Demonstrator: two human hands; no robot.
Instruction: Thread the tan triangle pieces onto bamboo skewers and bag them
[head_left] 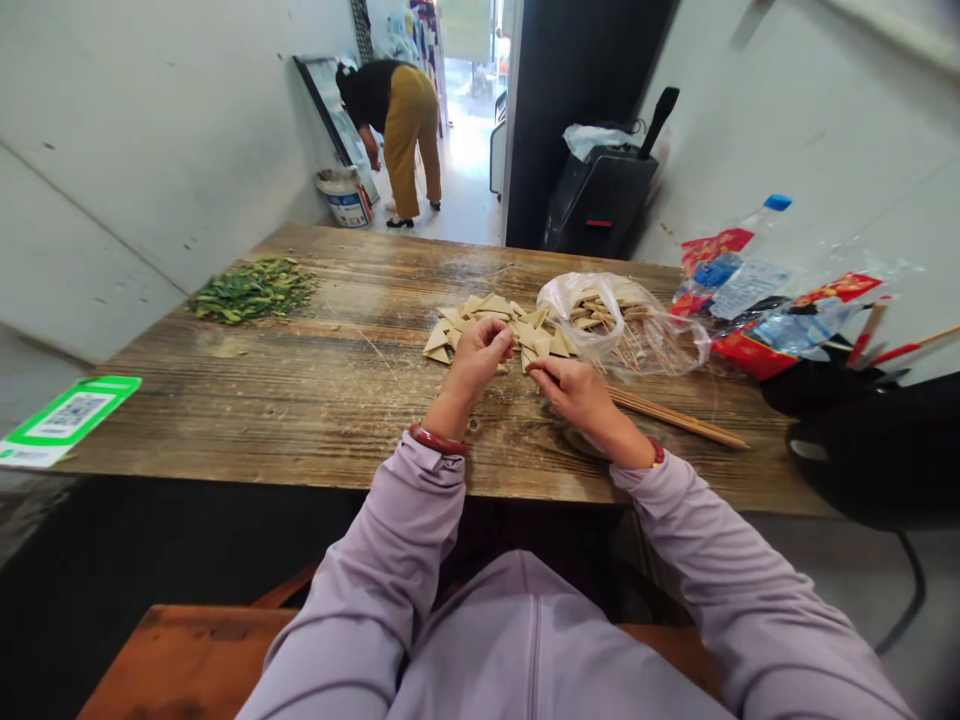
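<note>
My left hand (480,358) is closed in a pinch above the near side of a pile of flat tan triangular pieces (487,306); what its fingers hold, if anything, I cannot make out. To its right, my right hand (576,392) is also closed, thumb and forefinger pressed together at the pile's edge. Anything between them is too small to tell. Thin wooden skewers (686,418) lie on the table beside my right wrist. Behind that hand, a clear plastic bag (581,292) contains more tan pieces, with thin sticks (645,340) pointing out of them.
The wooden table (300,400) bears chopped green leaves (255,290) at the far left and a green QR-code card (71,418) at the left corner. Plastic bottles and red packets (757,365) crowd the right end, near a black appliance (885,450). Beyond, a person (409,120) bends by a bucket (343,197).
</note>
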